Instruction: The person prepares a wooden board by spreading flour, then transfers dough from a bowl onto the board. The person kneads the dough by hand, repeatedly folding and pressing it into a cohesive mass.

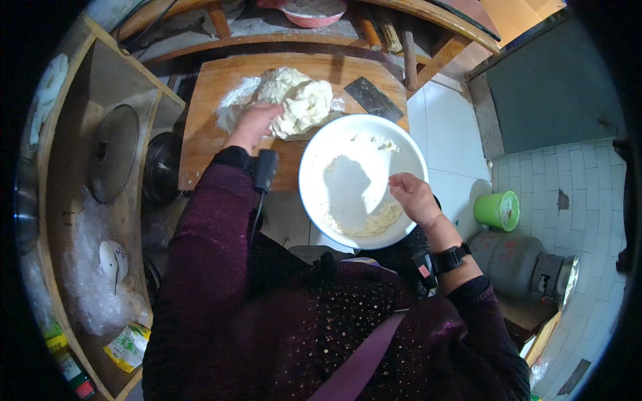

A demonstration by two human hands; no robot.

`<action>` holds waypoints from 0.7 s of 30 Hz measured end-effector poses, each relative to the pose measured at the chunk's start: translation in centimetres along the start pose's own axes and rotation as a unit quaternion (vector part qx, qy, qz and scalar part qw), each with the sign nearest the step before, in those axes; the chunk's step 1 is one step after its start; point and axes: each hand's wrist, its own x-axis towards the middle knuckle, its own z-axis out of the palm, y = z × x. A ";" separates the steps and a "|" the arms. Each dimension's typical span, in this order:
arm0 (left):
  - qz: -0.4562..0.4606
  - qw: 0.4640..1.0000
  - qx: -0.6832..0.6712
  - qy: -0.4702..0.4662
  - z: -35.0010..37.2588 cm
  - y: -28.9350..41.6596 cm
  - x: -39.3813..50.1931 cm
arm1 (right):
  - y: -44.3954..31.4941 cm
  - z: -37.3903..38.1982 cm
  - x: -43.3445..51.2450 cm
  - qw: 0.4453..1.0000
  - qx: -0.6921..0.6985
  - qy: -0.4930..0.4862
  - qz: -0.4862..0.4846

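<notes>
A lumpy mass of pale dough (301, 105) lies on a floured wooden board (220, 170). My left hand (255, 123) is on the dough's left side, its fingertips against the lump. In front of me a white basin with a blue rim (304, 200) overlaps the board's near right corner. Flour and crumbly dough bits (378, 223) cling to the basin's inner wall. My right hand (416, 198) reaches over the basin's right side with its fingers bunched together; whether they pinch something is hidden. A dark flat rectangular blade (373, 97) rests on the board, right of the dough.
A wooden table frame (301, 40) stands beyond the board, with a pink bowl (313, 15) on its lower shelf. At left is an open wooden cabinet (80, 165) holding a pot lid (114, 153). A green bucket (494, 210) and a grey gas cylinder (506, 255) are at right.
</notes>
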 end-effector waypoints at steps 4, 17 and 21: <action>0.229 0.893 0.062 0.384 -0.9 0.7 -3.9 | 2.3 1.3 2.8 0.995 -0.047 0.075 -0.053; 0.194 0.957 0.198 0.084 9.7 -5.4 -11.2 | 2.3 5.8 10.6 0.909 0.314 0.270 0.051; 0.226 0.947 0.219 0.062 9.0 -5.1 -11.0 | 0.7 7.7 12.5 0.852 0.444 0.266 0.083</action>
